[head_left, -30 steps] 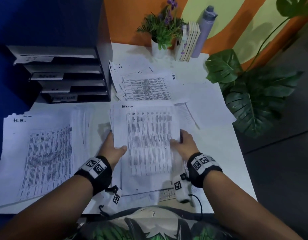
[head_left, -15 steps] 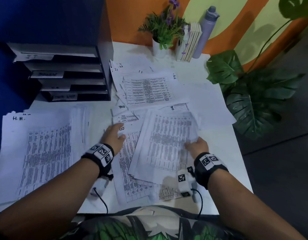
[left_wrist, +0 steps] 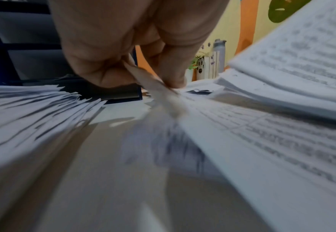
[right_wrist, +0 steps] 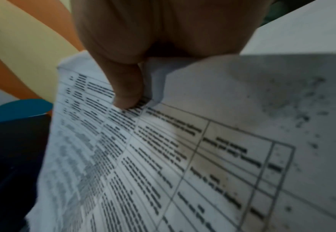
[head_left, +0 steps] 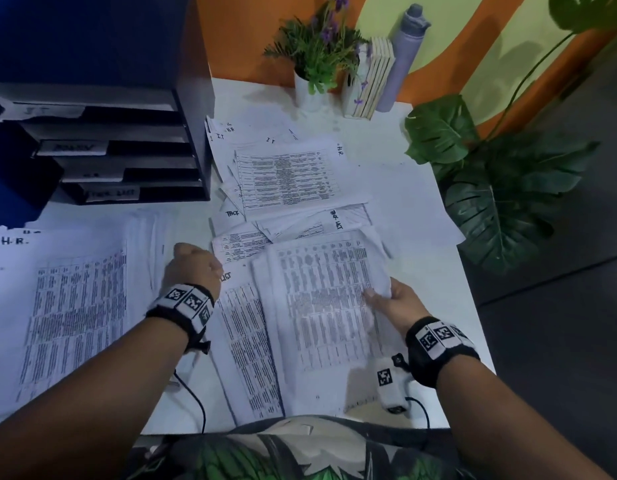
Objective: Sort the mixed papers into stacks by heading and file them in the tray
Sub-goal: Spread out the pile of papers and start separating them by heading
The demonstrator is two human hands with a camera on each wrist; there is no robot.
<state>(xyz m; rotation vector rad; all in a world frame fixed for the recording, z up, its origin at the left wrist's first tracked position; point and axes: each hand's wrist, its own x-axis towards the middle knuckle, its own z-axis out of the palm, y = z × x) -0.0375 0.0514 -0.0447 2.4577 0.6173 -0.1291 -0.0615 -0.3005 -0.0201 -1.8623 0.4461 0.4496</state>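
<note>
My right hand (head_left: 381, 294) grips a bundle of printed sheets (head_left: 320, 299) by its right edge, thumb (right_wrist: 128, 97) on top, and the bundle hangs tilted over the desk. Beneath its left side lies a sheet headed "LIST" (head_left: 246, 344). My left hand (head_left: 196, 268) is curled over that sheet's top left corner. In the left wrist view, thumb and finger of the left hand (left_wrist: 155, 80) pinch a thin paper edge (left_wrist: 163, 94). A fanned stack headed "H.R." (head_left: 75, 306) lies at the left. The black tiered tray (head_left: 192, 140) with labelled slots stands at the back left.
A loose pile of mixed sheets (head_left: 286, 178) marked IT, H.R. and TASK LIST spreads across the middle back. A potted plant (head_left: 317, 60), books (head_left: 372, 81) and a grey bottle (head_left: 404, 53) stand against the wall. A big leafy plant (head_left: 501, 188) overhangs the desk's right edge.
Both hands held the bundle upright a second ago. The right hand has carried it to the right; the left hand let go and now pinches the corner of the sheet beneath.
</note>
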